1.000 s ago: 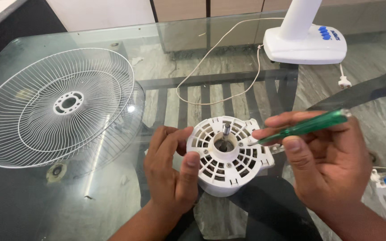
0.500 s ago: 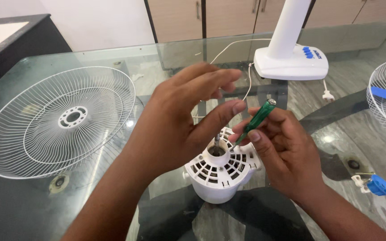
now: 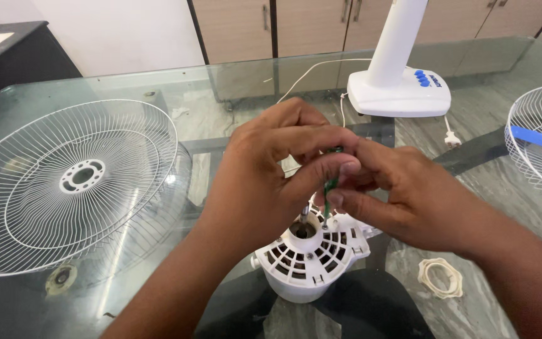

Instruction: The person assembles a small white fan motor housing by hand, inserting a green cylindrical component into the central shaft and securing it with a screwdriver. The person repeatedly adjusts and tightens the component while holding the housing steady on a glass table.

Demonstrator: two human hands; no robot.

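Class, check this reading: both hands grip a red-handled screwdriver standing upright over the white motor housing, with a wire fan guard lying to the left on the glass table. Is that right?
Not quite. The screwdriver has a green handle, not red, as the head view shows. The rest holds: the left hand and right hand both grip it upright over the white motor housing, and the wire fan guard lies to the left on the glass table.

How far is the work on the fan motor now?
Done: wire guard and ring nut lie off on the glass table. In hand: both hands, left hand and right hand, hold the green screwdriver upright on the motor housing. Left: housing remains closed.
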